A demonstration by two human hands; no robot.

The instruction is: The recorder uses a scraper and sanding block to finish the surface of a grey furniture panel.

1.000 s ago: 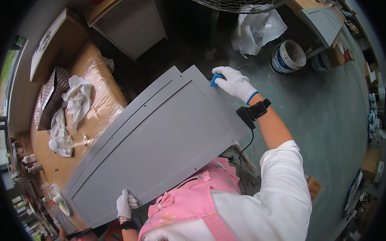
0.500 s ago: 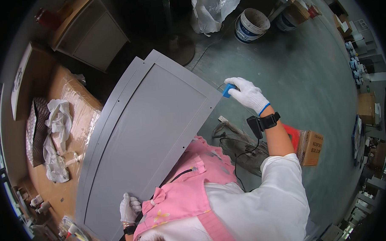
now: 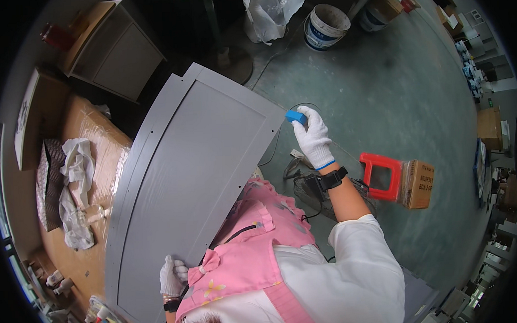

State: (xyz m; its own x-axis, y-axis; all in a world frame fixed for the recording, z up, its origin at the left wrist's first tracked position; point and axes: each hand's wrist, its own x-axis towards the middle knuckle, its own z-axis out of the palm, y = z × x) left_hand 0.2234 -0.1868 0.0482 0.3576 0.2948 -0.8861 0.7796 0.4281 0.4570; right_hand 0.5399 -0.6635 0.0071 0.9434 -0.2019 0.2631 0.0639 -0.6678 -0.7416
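Head view: right hand (image 3: 314, 135) with blue block (image 3: 295, 117) at grey panel (image 3: 196, 158)

We position the grey panel diagonally in front of the body. Its curved edge lies toward the wrapped bench (image 3: 94, 267) on our left; its far corner points out over the green floor (image 3: 416, 99).

Right hand: we grasp the blue block between gloved thumb and fingers, just beside the panel's right-hand corner. We cannot tell whether block and panel touch.

Left hand (image 3: 172, 275): we place it, gloved and with fingers bent, at the panel's near edge, next to the pink apron (image 3: 239, 250). We cannot tell how firmly it grips, as the underside is hidden.

Surroundings: on the bench we see a crumpled white cloth (image 3: 78, 165). Beyond the panel, a bucket (image 3: 326, 27) stands near a white plastic bag (image 3: 271, 16). To the right of our forearm, we find a red stool (image 3: 368, 180) against a cardboard box (image 3: 417, 184).
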